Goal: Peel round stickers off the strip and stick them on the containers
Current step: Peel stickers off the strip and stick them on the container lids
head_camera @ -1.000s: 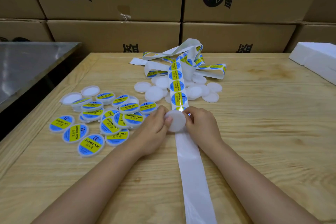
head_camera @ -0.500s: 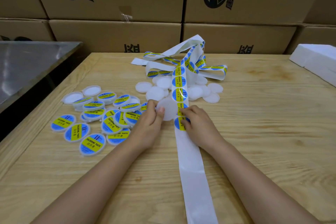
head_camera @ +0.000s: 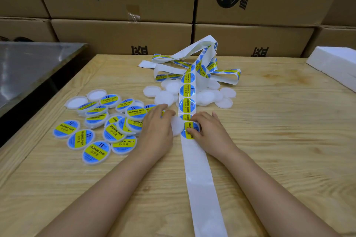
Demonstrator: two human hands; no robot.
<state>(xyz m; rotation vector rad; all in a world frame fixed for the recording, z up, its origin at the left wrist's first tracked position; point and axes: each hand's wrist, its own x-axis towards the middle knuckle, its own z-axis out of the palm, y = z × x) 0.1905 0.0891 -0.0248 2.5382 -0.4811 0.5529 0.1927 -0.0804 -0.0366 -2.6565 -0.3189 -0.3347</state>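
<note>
Just left of mid-frame, the left hand (head_camera: 157, 129) holds a blank container (head_camera: 176, 127) by its left edge. The fingers lie over the top of it and the thumb is hidden, so I cannot tell how tight that grip is. The container sits on the surface (head_camera: 279, 140), its right rim touching the left edge of the strip (head_camera: 200, 179).

The strip's long axis runs from the bottom of the frame up to a tangle of loops at upper centre. The part below the hands is bare backing, and the part above them carries stickers.

The right hand (head_camera: 210, 131) has its grip closed on the lowest sticker (head_camera: 189, 131), thumb and forefinger pinching it. The sticker's upper edge looks lifted off the backing, though the fingers cover part of it.

The sticker lies immediately right of the blank container, so the coming move is probably a short carry to the left, with the right hand nearer.

Labelled containers (head_camera: 107, 127) are heaped at middle left. Unlabelled containers (head_camera: 208, 95) wait just above the hands, under the strip.
</note>
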